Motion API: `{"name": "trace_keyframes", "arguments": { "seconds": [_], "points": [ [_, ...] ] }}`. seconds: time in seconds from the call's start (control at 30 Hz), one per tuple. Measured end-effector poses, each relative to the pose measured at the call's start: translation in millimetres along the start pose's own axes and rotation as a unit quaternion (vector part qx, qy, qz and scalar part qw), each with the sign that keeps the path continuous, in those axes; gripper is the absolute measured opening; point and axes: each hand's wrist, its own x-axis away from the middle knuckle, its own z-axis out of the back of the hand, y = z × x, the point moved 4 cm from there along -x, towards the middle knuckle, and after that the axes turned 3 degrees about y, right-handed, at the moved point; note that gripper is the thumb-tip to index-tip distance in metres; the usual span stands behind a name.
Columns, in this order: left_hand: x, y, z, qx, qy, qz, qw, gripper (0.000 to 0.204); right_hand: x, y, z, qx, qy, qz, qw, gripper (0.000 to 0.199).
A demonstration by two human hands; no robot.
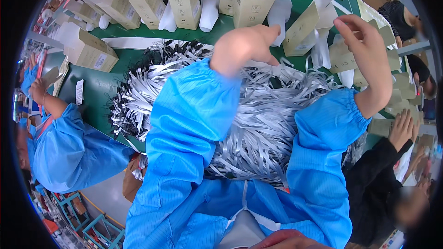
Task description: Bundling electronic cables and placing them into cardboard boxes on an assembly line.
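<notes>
My left hand (pixel 247 46) hovers over the near side of the box row, slightly blurred, its thumb and forefinger apart with nothing visible between them. My right hand (pixel 369 55) is raised farther right, fingers bent and spread, also with nothing visible in it. Between the hands an open beige carton (pixel 302 30) leans, its flaps up. A white wrapped item (pixel 279 16) stands left of that carton, and a translucent white wrapped piece (pixel 320 53) lies at its right. Under my forearms spreads a big heap of silvery-white straps (pixel 263 124) with black cord ends at its left.
More open cartons (pixel 180 2) and white wrapped items (pixel 210 7) line the far side of the green table (pixel 129 83). A lone carton (pixel 92 53) stands at left. A co-worker in a blue smock (pixel 74 152) works at left, and a black-sleeved person (pixel 376 166) reaches in at right.
</notes>
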Motion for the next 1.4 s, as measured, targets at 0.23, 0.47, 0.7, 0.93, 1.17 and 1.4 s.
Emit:
{"name": "trace_keyframes", "arguments": {
  "seconds": [0.23,0.47,0.7,0.93,1.17,1.4],
  "points": [
    [-29,0,-30,-0.05,-0.057,0.005,0.997,0.063,-1,15,-9,0.077,-0.181,-0.09,0.976,0.037],
    [-38,-7,-45,-0.069,-0.031,0.037,0.996,0.05,60,29,-111,0.089,-0.21,0.005,0.974,0.032],
    [-27,-1,-34,-0.075,-0.067,0.053,0.994,0.044,52,30,-94,-0.078,-0.155,0.028,0.984,0.023],
    [-30,-25,-32,-0.055,-0.045,0.058,0.996,0.042,23,26,47,-0.168,-0.022,-0.007,0.985,0.024],
    [-33,-40,-33,-0.032,-0.037,0.072,0.996,0.04,4,24,65,-0.135,0.009,0.023,0.991,0.026],
    [-27,-30,-24,-0.031,-0.064,0.1,0.992,0.041,-10,62,21,-0.098,-0.076,0.004,0.992,0.031]
  ]
}}
